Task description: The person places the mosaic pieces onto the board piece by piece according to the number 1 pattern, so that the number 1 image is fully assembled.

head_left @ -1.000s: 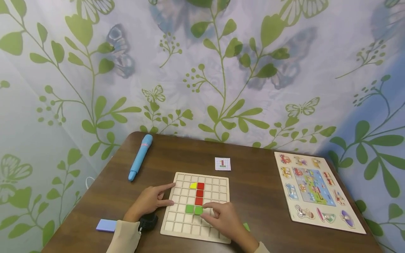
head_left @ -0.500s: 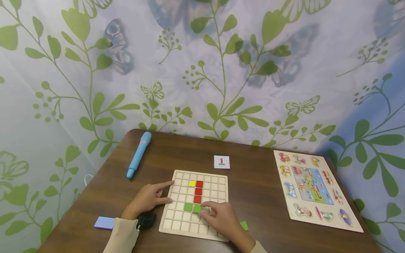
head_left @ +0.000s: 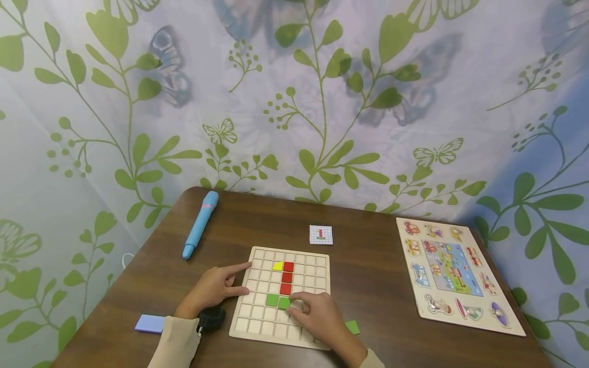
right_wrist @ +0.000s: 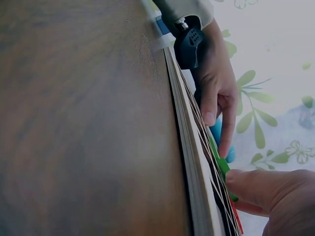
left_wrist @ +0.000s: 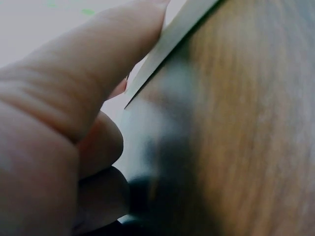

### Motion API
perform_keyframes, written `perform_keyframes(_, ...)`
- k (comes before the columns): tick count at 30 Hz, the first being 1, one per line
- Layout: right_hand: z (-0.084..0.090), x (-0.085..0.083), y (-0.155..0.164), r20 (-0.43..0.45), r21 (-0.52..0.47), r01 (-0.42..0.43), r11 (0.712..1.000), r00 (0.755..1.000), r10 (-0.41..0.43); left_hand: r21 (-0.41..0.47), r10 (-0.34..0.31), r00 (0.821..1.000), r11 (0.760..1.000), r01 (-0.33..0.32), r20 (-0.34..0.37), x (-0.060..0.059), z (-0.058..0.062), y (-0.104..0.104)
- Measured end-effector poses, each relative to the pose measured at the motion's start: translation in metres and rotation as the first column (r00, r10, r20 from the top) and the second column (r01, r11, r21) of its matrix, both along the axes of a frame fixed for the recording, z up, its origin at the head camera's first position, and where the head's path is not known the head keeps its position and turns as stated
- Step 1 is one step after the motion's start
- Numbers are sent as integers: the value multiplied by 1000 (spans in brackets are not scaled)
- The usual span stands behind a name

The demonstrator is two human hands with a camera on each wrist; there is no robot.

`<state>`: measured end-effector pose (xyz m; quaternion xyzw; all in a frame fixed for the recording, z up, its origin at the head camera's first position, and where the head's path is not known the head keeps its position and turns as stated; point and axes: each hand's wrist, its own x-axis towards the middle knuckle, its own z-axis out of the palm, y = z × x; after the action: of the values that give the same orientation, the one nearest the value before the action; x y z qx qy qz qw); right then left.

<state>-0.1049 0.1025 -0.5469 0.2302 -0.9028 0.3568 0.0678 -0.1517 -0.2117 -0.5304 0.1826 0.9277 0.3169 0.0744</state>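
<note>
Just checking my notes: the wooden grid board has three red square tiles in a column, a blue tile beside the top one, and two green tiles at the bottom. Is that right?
Not quite. The tile beside the top red one is yellow, not blue, as the head view shows. The rest stands: the wooden grid board has three red square tiles in a column and two green tiles at the bottom.

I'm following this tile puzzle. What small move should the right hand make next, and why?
Probably let go of the green tile and reach for the loose green tile on the table: the right hand has it seated beside another, while the left hand steadies the grid board.
</note>
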Motion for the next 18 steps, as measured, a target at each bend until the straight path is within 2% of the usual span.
perform_keyframes(10,0,0,-2,-39,6,34,999,999,-34,0,-5,1000,1000,5,-1,-2,0,0)
perform_keyframes(18,1,0,-3,-7,33,37,999,999,-37,-4,1,1000,1000,-1,6,-1,-1,0)
